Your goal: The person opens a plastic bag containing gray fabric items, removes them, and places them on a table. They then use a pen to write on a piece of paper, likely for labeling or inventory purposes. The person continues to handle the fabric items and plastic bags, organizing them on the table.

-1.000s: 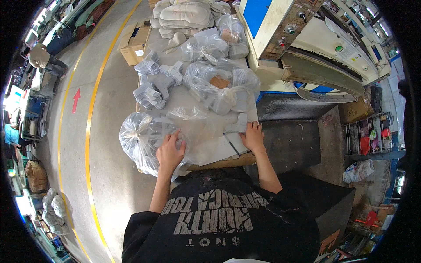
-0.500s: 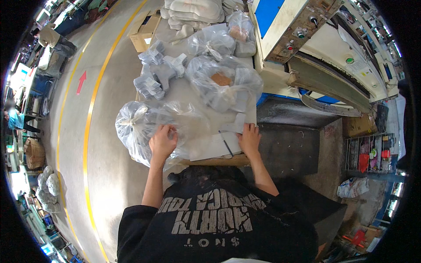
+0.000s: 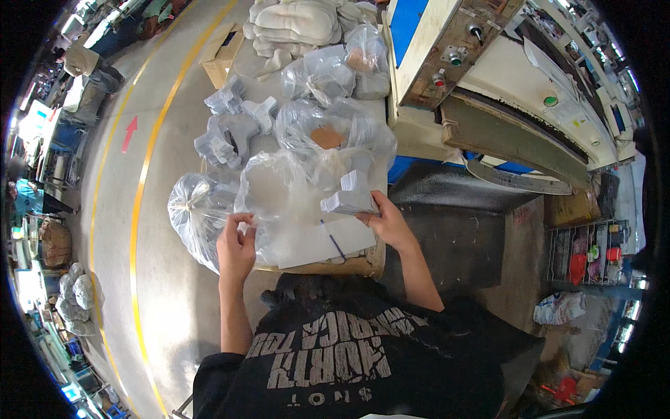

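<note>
My right hand [image 3: 388, 222] grips a stack of light grey cut-out pieces [image 3: 349, 198] at its right end, lifted above the table. My left hand [image 3: 237, 244] pinches the edge of a clear plastic bag [image 3: 273, 187], whose mouth gapes towards me. To the left of that bag, touching it, sits a tied clear bag [image 3: 199, 209] with pale contents. A dark pen [image 3: 333, 241] lies on a white sheet [image 3: 307, 248] at the table's near edge. Behind the stack, a larger plastic bag [image 3: 363, 133] holds grey pieces and something brown.
Loose stacks of grey pieces [image 3: 227, 140] lie along the table's left side. Farther back are more filled bags [image 3: 317, 73] and a pile of pale insole-shaped pieces [image 3: 293, 24]. A machine with buttons [image 3: 440, 70] stands close on the right. An open carton [image 3: 223, 54] is beyond the table's left edge.
My right hand has picked up the stack of grey pieces from the table and tilted it up. The clear bag at my left hand has been raised and its mouth spread wider.
</note>
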### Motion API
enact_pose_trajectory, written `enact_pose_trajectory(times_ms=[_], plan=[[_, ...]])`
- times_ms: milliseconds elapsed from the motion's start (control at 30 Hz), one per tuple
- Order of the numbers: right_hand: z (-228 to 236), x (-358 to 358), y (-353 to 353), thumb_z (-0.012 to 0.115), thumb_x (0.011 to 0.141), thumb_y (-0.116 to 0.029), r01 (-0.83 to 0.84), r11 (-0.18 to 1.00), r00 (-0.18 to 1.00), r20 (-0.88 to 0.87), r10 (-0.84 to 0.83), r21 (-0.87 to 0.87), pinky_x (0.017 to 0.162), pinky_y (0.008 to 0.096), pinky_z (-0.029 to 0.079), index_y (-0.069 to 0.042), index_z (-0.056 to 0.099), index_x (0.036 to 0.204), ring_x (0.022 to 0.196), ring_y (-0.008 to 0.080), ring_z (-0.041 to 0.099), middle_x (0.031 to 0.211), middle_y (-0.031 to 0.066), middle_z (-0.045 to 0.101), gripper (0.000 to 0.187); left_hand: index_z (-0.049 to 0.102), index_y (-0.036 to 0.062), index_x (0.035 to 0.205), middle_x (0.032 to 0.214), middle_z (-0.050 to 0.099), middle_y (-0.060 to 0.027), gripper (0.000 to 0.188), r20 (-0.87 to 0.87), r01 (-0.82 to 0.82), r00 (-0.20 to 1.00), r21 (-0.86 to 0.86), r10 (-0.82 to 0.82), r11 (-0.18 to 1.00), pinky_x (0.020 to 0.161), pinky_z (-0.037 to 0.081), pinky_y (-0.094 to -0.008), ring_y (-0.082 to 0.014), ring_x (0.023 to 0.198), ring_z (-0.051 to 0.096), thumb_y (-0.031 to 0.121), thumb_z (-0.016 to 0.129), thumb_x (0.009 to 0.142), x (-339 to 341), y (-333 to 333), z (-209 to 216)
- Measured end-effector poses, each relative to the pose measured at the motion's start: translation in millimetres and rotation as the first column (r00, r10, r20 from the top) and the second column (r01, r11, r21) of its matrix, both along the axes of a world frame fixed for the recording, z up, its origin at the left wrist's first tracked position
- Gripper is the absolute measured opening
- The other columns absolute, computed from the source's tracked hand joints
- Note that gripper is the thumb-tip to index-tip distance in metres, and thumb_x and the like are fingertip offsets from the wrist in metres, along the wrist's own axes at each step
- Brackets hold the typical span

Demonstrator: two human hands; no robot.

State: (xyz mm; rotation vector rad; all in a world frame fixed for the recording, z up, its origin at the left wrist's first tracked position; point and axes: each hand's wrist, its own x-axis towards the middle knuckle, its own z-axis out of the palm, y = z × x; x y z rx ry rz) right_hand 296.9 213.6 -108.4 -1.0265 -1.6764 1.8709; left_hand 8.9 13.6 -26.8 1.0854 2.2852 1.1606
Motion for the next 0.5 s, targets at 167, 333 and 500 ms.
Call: enact_pose_trajectory(times_ms=[167,333,500], plan=[[28.3,-32.1,-11.7,0.076,0.098,-0.025,-0.15,0.952,0.791,-0.611,-0.046,-0.266,0.107,0.0394,0.047,-0.006,0.051,0.145,0.125,0.0251,0.06,0.133,0.0139,0.065,0.057,0.065,0.0064,0.097,0.088,0.056,-0.0049,0.014,-0.013,0.3,0.952,0.238,-0.306,0.924,0.057,0.04,-0.0303,-0.0147,0.062,0.05,-0.002,0.072,0.088,23.5,7.6,4.1],[28.3,-76.6,-16.1,0.076,0.097,-0.021,-0.409,0.91,0.753,-0.539,0.377,0.065,0.113,0.0408,0.043,-0.007,0.052,0.146,0.13,0.0231,0.057,0.134,0.0122,0.065,0.056,0.058,0.0064,0.077,0.086,0.048,-0.0063,0.019,0.022,0.432,0.876,0.41,-0.482,0.803,0.057,0.033,-0.0289,-0.0157,0.069,0.044,0.002,0.077,0.078,34.3,15.6,9.9],[-10.0,-101.0,-17.9,0.075,0.09,-0.008,-0.643,0.762,0.75,-0.141,0.647,0.078,0.109,0.0359,0.045,-0.003,0.053,0.145,0.127,0.0199,0.058,0.132,0.01,0.066,0.06,0.037,0.0079,0.068,0.082,0.04,-0.0048,0.029,-0.018,0.216,0.97,0.52,-0.242,0.826,0.057,0.025,-0.0294,-0.016,0.067,0.035,-0.008,0.062,0.068,37.1,32.4,3.3]])
